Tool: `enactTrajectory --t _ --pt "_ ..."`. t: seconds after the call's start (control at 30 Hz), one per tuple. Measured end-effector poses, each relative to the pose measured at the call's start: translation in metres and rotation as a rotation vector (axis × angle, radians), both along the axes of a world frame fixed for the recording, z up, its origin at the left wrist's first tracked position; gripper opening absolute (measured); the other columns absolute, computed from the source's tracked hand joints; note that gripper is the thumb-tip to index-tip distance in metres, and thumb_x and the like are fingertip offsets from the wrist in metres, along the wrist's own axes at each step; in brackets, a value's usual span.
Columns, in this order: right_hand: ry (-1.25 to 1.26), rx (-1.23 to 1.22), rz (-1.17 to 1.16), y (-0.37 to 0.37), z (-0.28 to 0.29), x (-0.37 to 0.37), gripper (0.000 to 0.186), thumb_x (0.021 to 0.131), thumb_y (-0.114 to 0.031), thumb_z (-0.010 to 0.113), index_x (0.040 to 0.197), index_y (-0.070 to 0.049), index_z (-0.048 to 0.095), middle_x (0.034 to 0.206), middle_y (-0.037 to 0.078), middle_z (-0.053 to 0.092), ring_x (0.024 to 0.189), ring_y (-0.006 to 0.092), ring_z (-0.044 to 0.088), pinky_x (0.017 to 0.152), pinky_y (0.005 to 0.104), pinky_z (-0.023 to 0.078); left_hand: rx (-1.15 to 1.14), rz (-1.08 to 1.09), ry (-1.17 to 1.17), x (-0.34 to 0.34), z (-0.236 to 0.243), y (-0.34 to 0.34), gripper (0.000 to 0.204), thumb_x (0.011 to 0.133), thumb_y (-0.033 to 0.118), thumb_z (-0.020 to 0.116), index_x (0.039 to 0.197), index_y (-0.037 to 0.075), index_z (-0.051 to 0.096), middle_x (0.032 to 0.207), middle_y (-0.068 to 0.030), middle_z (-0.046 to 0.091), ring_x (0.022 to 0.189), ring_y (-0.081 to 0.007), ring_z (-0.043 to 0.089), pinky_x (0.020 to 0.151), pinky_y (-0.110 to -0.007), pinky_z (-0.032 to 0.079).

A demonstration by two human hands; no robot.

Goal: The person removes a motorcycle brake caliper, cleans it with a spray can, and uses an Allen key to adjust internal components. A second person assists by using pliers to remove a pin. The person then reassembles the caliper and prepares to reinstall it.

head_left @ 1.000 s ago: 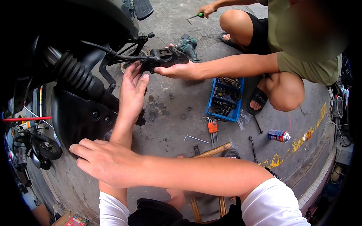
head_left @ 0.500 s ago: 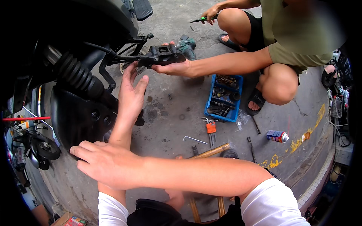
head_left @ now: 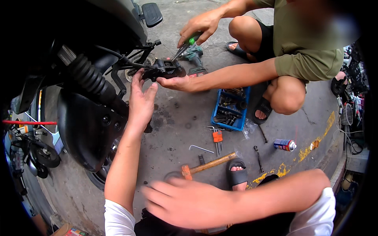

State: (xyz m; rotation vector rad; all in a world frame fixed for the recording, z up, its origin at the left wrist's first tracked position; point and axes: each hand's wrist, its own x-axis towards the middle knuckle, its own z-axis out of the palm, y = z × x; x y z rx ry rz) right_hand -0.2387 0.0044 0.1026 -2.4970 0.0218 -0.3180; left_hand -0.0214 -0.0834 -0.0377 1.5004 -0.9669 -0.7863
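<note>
- Nearest, at the bottom centre of the frame, the right hand (head_left: pixel 185 200) is blurred, back upward, fingers loosely extended; its palm is hidden, so I cannot tell whether it pinches anything.
- Just beyond lies a hammer (head_left: pixel 212 162), its round wooden handle smooth and honey-coloured, its head a dull orange.
- Past it, on rough grey, stained ground, are a thin bent metal rod (head_left: pixel 201 148) and a set of hex keys in an orange plastic holder (head_left: pixel 217 136).
- At left, a dark fender (head_left: pixel 84 129) curves in smooth plastic; above it, a ribbed rubber sleeve (head_left: pixel 87 72) tapers along a slanting metal tube.
- Left of centre, the left hand (head_left: pixel 142 98) reaches up, thumb spread from the fingers, fingertips seemingly touching the black part's near edge without a grip.
- The black part (head_left: pixel 167 71), blocky metal with rounded ends and a slot, sits upper centre, cupped by a co-worker's hand (head_left: pixel 177 83).
- The co-worker's other hand (head_left: pixel 200 29) angles a slim, green-handled tool (head_left: pixel 182 50) at the slot: apparently picking or prying, which calls for steady support underneath.
- Behind lies a green drill (head_left: pixel 193 55).
</note>
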Motion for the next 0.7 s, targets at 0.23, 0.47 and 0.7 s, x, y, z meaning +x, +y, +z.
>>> enactTrajectory --t 0.23,0.47,0.7 --pt "0.414 0.038 -0.029 0.028 0.078 -0.095 0.032 0.083 -0.017 0.058 0.111 -0.003 0.066 0.101 0.008 0.061 0.092 0.0204 0.06 0.078 0.0309 0.05 0.005 0.015 0.027 0.006 -0.001 0.003 0.064 0.1 0.011 0.06 0.155 0.002 0.029 0.161 -0.0163 0.032 0.151 -0.0319 0.03 0.122 -0.041 0.027" --pt "0.602 -0.078 -0.049 0.006 0.049 -0.107 0.038 0.082 -0.016 0.058 0.117 -0.001 0.063 0.099 0.009 0.063 0.085 0.0212 0.064 0.08 0.0301 0.055 -0.005 -0.017 0.055 0.009 -0.003 0.004 0.066 0.1 0.01 0.059 0.155 -0.001 0.026 0.161 -0.0183 0.03 0.151 -0.0315 0.03 0.123 -0.041 0.026" --pt "0.612 -0.005 -0.088 0.018 0.063 -0.112 0.032 0.086 -0.016 0.056 0.114 -0.004 0.064 0.093 0.006 0.061 0.089 0.0198 0.06 0.079 0.0307 0.048 0.017 -0.001 0.014 0.006 -0.001 0.001 0.065 0.1 0.011 0.06 0.155 -0.001 0.027 0.16 -0.0186 0.032 0.151 -0.0312 0.029 0.122 -0.041 0.026"
